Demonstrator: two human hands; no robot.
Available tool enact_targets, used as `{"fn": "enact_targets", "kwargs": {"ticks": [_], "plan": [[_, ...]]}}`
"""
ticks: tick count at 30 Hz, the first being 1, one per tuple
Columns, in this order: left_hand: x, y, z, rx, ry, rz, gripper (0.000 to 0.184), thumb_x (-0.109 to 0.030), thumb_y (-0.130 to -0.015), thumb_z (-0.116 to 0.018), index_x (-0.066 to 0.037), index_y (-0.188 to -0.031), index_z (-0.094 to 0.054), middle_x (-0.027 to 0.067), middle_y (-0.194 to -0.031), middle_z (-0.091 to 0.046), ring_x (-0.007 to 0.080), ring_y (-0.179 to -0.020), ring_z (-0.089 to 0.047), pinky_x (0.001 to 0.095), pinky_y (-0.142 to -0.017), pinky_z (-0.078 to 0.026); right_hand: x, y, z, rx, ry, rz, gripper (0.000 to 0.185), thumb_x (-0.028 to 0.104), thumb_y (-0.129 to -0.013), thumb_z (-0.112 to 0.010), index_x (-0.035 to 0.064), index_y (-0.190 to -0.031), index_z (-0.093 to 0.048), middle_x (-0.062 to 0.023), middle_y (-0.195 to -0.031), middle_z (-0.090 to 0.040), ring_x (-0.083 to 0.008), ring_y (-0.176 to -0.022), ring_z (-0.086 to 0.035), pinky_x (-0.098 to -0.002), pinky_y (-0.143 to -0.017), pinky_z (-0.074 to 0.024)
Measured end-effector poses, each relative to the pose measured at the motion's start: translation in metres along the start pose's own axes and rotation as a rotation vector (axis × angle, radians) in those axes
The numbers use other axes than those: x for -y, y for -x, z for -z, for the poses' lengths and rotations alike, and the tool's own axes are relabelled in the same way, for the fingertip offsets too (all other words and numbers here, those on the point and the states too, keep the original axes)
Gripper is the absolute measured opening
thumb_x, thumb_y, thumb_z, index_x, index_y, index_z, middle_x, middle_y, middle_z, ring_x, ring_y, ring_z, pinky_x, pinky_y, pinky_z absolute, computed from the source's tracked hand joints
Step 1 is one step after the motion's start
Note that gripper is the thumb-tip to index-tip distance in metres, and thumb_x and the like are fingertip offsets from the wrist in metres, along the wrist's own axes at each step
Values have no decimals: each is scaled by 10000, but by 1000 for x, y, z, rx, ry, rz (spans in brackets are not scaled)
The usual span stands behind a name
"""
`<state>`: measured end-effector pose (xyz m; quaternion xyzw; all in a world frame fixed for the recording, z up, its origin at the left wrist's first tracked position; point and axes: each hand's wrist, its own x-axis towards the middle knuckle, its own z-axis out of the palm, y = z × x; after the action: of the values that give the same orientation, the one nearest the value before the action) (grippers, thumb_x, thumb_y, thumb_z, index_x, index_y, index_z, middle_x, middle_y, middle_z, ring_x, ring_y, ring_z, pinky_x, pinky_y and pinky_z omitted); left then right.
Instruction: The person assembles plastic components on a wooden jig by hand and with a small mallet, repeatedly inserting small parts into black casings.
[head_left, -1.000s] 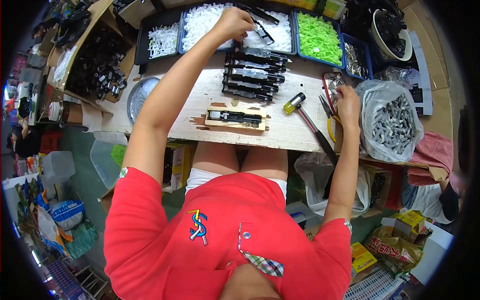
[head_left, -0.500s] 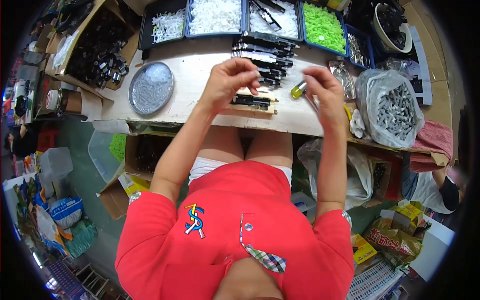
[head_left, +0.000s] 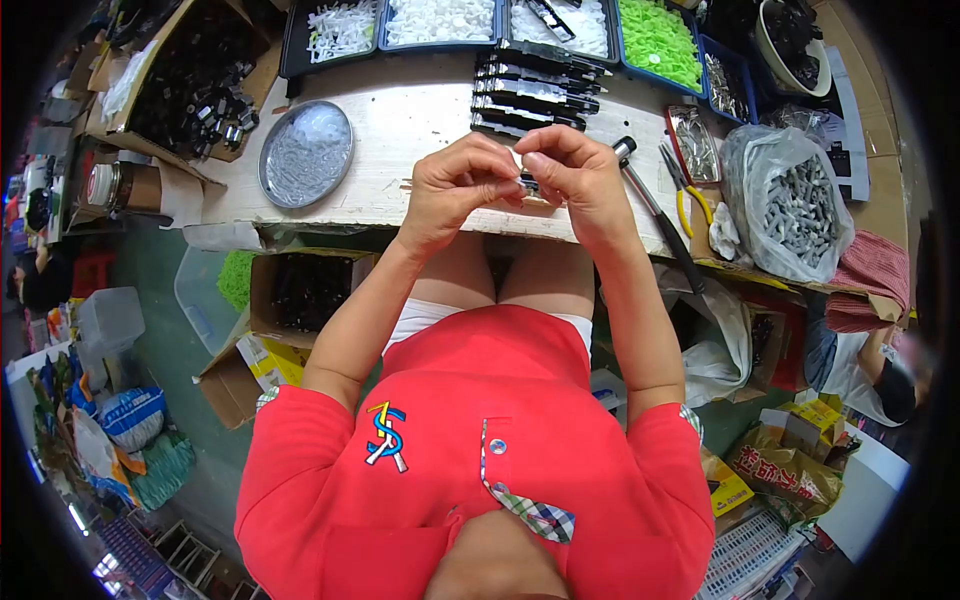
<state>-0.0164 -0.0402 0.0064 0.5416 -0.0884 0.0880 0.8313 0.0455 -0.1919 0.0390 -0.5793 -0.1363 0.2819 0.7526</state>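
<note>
Update: I've brought left hand [head_left: 452,190] and right hand [head_left: 580,185] together, both curled; can't tell what's gripped. Two-handed work now, black part [head_left: 530,185] mostly hidden behind them on counter [head_left: 415,100].

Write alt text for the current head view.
A person's left hand and right hand held close together over a pale workbench, near black parts; trays of white pieces and green pieces behind, hammer and pliers at right.

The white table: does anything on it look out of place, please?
The hammer lies with its grip jutting past the front of the table, so it could get knocked. A black part lies on the white pieces, apart from the grouped black parts.
</note>
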Motion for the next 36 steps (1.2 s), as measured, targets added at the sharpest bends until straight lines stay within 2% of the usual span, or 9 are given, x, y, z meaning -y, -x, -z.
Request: {"fn": "enact_targets", "kwargs": {"ticks": [5, 7, 9, 12, 15, 20, 21, 27, 36], "plan": [[1, 0, 5, 19, -233, -115, 146, 110, -737, -587, 19, -846, -620, 85, -889, -559, 152, -764, -607, 249, -686, -546, -1, 1, -8, -28, 206, 81, 103, 22, -798, -589, 2, -896, -616, -7, -751, -595, -58, -587, -511, -200, -515, -399], [1, 0, 8, 7, -258, -109, 142, 107, -743, -581, 18, -847, -621, 84, -885, -562, 150, -760, -607, 247, -676, -543, -7, 2, -12, -113, 631, 406, 117, 6, -797, -577, -14, -908, -606, -49, -758, -600, -102, -613, -560, -219, -553, -442], [2, 1, 9, -4, -282, -102, 139, 103, -750, -576, 18, -849, -621, 84, -882, -564, 148, -756, -607, 244, -666, -540, -7, 5, -13, -116, 563, 329, 122, 0, -788, -577, -13, -906, -605, -85, -765, -596, -135, -609, -570, -232, -543, -446], [5, 0, 9, -53, -326, -105, 124, 92, -763, -569, 19, -848, -620, 83, -864, -567, 144, -743, -603, 242, -651, -536, -15, 4, -5, -127, 628, 441, 97, 6, -798, -588, 1, -887, -626, -47, -787, -597, -96, -626, -557, -206, -520, -435], [12, -1, 13, -72, -412, -184, 122, 86, -755, -579, 15, -845, -621, 90, -863, -580, 148, -718, -599, 238, -632, -520, -23, 3, -2, -88, 877, 626, 101, -7, -752, -624, -5, -850, -601, -97, -763, -594, -182, -646, -583, -265, -549, -446], [9, -4, 26, -30, -915, -291, 212, 3, -713, -656, -27, -922, -628, 70, -871, -596, 181, -822, -557, 256, -654, -465, -37, -7, 9, -60, 1072, 724, 118, 13, -724, -631, 22, -836, -594, -79, -753, -579, -227, -661, -568, -295, -570, -436], [8, -4, 32, -21, -1022, -328, 274, -43, -670, -690, -52, -939, -637, 56, -906, -595, 217, -893, -528, 295, -735, -432, -41, -10, 11, -40, 1149, 762, 120, 29, -715, -632, 39, -830, -596, -64, -752, -568, -230, -678, -556, -304, -586, -425], [20, 4, 45, 51, -1163, -157, 292, -124, -641, -691, -82, -925, -643, 28, -975, -568, 210, -977, -458, 331, -840, -322, -51, -18, 13, 65, 1343, 671, 85, 115, -727, -608, 110, -811, -599, -16, -755, -505, -189, -766, -488, -323, -643, -319], [21, -6, 42, 106, -1209, -30, 234, -152, -617, -672, -95, -836, -613, 23, -904, -529, 211, -922, -445, 337, -809, -289, -42, -18, 14, 190, 1329, 544, 150, 124, -733, -600, 130, -879, -638, -17, -785, -506, -190, -796, -467, -334, -676, -285]]}}
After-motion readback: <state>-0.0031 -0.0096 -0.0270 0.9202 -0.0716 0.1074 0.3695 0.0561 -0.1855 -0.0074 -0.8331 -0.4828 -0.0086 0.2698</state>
